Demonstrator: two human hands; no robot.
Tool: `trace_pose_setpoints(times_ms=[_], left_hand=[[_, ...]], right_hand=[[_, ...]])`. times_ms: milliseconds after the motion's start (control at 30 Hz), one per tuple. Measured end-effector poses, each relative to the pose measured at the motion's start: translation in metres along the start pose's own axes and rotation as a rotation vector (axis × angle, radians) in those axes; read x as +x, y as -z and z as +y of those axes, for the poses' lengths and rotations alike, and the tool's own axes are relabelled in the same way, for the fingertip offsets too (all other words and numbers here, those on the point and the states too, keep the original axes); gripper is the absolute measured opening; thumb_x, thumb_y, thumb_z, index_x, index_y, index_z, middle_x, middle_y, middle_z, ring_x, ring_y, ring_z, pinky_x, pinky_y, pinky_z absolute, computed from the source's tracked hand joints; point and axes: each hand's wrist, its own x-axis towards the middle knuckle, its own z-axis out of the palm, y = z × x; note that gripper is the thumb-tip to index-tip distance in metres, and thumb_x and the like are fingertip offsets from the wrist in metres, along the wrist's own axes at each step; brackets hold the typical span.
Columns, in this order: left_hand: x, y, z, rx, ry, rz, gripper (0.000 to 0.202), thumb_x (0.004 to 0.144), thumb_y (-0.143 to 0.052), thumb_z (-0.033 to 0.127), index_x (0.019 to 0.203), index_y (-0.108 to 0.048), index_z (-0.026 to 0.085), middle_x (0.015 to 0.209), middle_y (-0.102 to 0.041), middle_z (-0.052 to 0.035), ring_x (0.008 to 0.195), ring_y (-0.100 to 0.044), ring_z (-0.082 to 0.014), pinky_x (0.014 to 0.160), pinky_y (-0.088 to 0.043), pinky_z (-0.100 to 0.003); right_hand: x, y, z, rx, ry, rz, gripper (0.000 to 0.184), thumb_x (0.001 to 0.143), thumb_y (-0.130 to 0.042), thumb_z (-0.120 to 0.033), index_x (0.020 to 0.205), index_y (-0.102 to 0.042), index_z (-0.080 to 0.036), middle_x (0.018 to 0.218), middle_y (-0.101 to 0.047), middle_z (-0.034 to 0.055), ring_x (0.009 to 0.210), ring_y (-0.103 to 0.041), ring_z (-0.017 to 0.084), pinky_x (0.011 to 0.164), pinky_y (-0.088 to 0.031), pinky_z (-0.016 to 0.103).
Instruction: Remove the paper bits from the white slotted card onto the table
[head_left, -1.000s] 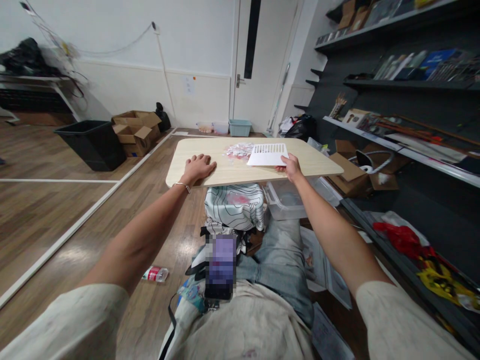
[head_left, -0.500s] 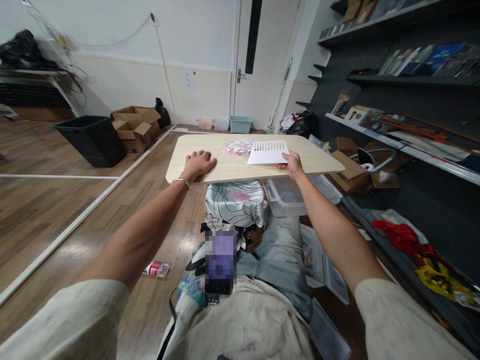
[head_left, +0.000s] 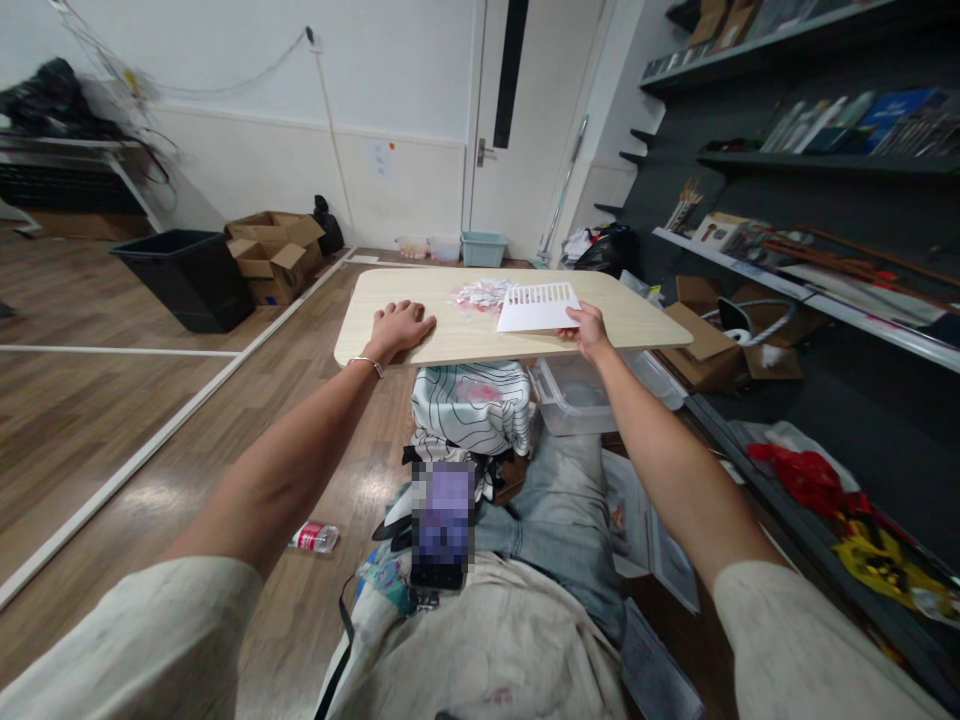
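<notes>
My right hand (head_left: 587, 329) pinches the near right corner of a white card with rows of slots (head_left: 534, 317), thumb on top and fingers beneath. The card is over the pale wooden board (head_left: 645, 322); whether it touches the wood I cannot tell. A heap of small white and pinkish pieces (head_left: 478, 293) lies beside the card's left edge, partly hidden by it; their kind is too small to make out. My left hand (head_left: 402, 327) rests flat on the left part of the board, palm down, fingers stretched forward, holding nothing.
Under the board stands a cloth-covered support (head_left: 471, 400) and a clear plastic bin (head_left: 576, 400). A phone (head_left: 442, 530) lies on my lap. A bottle (head_left: 315, 538) is on the floor at left. Shelves (head_left: 825, 160) line the right; a black bin (head_left: 187, 280) stands far left.
The view has shifted very slightly. Both hands and the card keep nearly the same place on the board.
</notes>
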Motion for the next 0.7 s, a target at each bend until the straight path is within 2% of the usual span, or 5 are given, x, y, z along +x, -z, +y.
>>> trace_pose_setpoints(times_ms=[267, 500, 700], left_hand=[[-0.0006, 0.0002, 0.0002, -0.002, -0.007, 0.008, 0.051, 0.095, -0.038, 0.058, 0.124, -0.066, 0.027, 0.141, -0.060, -0.0127, 0.131, -0.048, -0.0374, 0.109, -0.034, -0.054], [0.0005, -0.0001, -0.0004, 0.001, -0.019, 0.001, 0.053, 0.095, -0.037, 0.059, 0.126, -0.066, 0.026, 0.144, -0.059, -0.0139, 0.132, -0.048, -0.0381, 0.109, -0.034, -0.054], [-0.0011, 0.0009, 0.0010, -0.001, -0.020, 0.004, 0.053, 0.096, -0.037, 0.058, 0.127, -0.066, 0.026, 0.143, -0.060, -0.0138, 0.132, -0.049, -0.0376, 0.109, -0.035, -0.054]], right_hand=[[-0.0002, 0.0017, 0.0005, 0.005, 0.004, -0.010, 0.023, 0.073, -0.063, -0.030, 0.092, -0.062, -0.017, 0.058, -0.063, 0.0025, 0.046, -0.054, 0.016, 0.039, -0.039, 0.023], [-0.0033, -0.0001, -0.0033, 0.010, 0.003, 0.032, 0.024, 0.074, -0.065, -0.036, 0.089, -0.058, -0.019, 0.055, -0.060, 0.0004, 0.044, -0.052, 0.014, 0.038, -0.037, 0.021], [-0.0049, -0.0018, -0.0063, 0.035, -0.014, 0.070, 0.019, 0.073, -0.061, -0.029, 0.088, -0.058, -0.019, 0.055, -0.061, 0.0011, 0.045, -0.053, 0.015, 0.039, -0.040, 0.022]])
